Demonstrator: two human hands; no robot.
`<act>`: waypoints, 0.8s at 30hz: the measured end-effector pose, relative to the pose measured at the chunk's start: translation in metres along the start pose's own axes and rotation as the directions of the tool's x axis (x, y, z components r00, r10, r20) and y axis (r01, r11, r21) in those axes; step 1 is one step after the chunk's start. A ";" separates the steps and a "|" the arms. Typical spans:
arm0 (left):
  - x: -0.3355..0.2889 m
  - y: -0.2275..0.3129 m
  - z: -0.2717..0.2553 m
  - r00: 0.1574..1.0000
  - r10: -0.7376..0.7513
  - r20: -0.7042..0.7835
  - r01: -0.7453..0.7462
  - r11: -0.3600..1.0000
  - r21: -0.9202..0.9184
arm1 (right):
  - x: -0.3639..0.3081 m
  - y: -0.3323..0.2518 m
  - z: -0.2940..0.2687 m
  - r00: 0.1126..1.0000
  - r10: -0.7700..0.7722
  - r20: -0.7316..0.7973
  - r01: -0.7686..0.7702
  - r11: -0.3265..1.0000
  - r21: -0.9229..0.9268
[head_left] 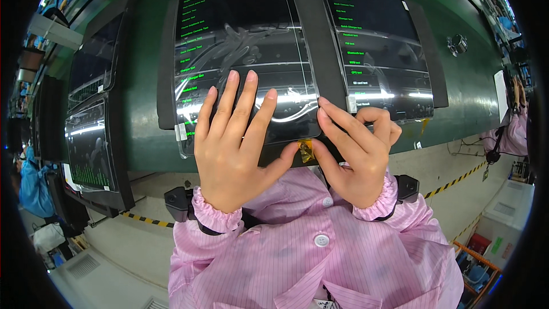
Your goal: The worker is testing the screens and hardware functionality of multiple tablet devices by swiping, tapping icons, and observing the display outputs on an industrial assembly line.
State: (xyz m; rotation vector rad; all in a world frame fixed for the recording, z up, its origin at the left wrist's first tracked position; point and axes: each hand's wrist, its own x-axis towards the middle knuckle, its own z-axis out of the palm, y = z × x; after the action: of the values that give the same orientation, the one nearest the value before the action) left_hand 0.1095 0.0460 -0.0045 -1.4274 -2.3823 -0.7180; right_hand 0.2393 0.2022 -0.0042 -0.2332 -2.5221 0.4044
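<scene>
Black tablet [251,48], screen up and upright to the wearer, lies by the near edge of the green worktop [463,94], left of its middle. Rows of small green writing run down the left side of the lit screen, and a clear, creased film with bright reflections lies over the glass. Beneath the tablet, a dark pad [166,74] shows along its left side.

The left hand [229,149] lies over the lower part of the screen, its grip wide: four fingers spread and pointing toward the far edge, the thumb stretched sideways to an amber tab [307,150] at the tablet's near end. The right hand [360,160] has its thumb at the tab's other side, while its index and middle fingertips sit close together at the tablet's right edge; I cannot tell whether that grip pinches anything there. Its other fingers are curled.

Just right of this tablet lies a second tablet [377,40], also showing green rows, with a pale tag at its lower left corner. Nearer the worktop's right edge stands a small metallic object [457,44]. Beyond the left edge, two dark screens [86,129] lie one behind the other.
</scene>
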 end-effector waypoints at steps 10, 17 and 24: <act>0.000 0.008 0.004 0.998 -0.058 -0.038 0.059 0.997 0.041 | 0.002 0.002 0.001 1.000 0.020 -0.019 -0.019 0.999 0.039; 0.003 0.007 0.001 0.999 -0.031 -0.009 0.031 0.999 0.017 | 0.002 0.001 -0.001 0.999 0.044 -0.023 -0.043 0.998 0.053; 0.002 0.003 -0.012 0.994 -0.028 0.106 0.035 0.997 -0.071 | -0.009 0.004 0.006 0.994 0.004 -0.106 -0.008 1.000 -0.030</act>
State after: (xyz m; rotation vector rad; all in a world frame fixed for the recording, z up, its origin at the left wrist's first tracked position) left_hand 0.1105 0.0421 0.0076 -1.4940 -2.4869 -0.7626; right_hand 0.2435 0.2028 -0.0148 -0.2670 -2.4247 0.3474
